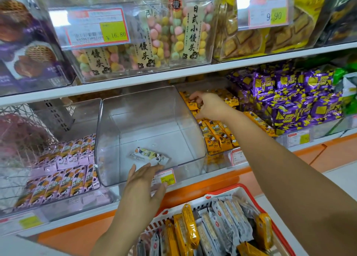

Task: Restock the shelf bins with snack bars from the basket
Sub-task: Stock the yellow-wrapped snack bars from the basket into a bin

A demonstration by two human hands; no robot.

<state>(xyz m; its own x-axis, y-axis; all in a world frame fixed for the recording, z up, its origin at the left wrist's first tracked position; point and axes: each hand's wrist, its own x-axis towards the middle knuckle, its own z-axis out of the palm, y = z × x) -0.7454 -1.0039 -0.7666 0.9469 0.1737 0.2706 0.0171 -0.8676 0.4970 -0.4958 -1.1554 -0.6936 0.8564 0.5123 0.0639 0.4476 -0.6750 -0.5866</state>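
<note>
1. Hands: left hand (143,186) flat, fingers straight and slightly spread, fingertips laid against front lip of clear plastic middle bin (108,139). Holding nothing.
2. Right hand (209,105) extended into neighbouring bin on right, fingers bent down onto stacked yellow-wrapped snack bars (218,137). Gripping one or only pressing the stack: cannot tell.
3. Inside middle bin: single white-wrapped snack bar (149,157), flat near front wall, just behind left fingertips. Only bar made out in that bin.
4. Red-and-white price tag (167,178) on bin front, partly under left fingers.
5. Below hands: red-rimmed white plastic basket (249,190), holding yellow-wrapped basket bars (190,224) and grey-white wrapped basket bars (226,223), on edge and mixed together.
6. Further out: pink-wrapped bars (63,178) in left bin, in neat rows; purple-and-yellow packets (289,101) in far right bin.
7. Judged step: seating yellow bars in right bin, with left hand steadying middle bin. Restock judged early, since basket looks well filled.
8. To do well: lay each yellow bar face up, parallel to the existing stack, and press level before letting go.
9. Match wrapper to bin: yellow to right bin, grey-white probably to middle bin beside the lone bar.
10. Keep left hand light on the lip, to avoid tipping the bin forward.
</note>
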